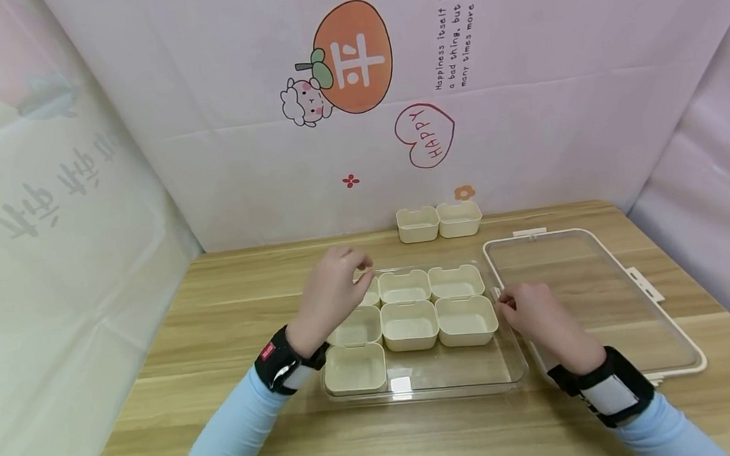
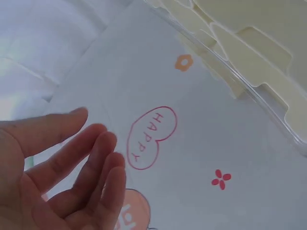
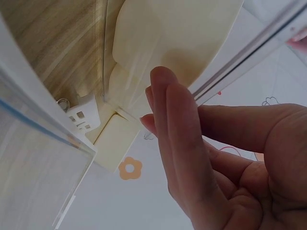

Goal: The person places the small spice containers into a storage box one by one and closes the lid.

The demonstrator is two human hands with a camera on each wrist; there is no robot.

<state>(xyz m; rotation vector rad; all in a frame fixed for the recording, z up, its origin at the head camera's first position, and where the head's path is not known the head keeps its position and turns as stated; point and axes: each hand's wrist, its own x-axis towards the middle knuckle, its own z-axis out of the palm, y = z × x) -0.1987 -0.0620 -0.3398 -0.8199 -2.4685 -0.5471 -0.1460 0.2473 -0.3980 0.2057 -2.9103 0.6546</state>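
In the head view, a clear rectangular plastic tray is sitting at the centre of the pale wooden table, holding seven small cream plastic cups in rows. The left hand is hovering over the tray's upper left corner, fingers loosely bent, gripping nothing. The right hand is resting at the tray's right edge, fingertips touching its rim. A clear flat lid with a cream frame is lying just right of the tray. Two more cream cups are standing near the printed backdrop.

In the left wrist view, the left hand is showing relaxed, nearly straight fingers at lower left, empty.

In the right wrist view, the right hand is filling the lower right, its straight fingers touching the tray's wall.
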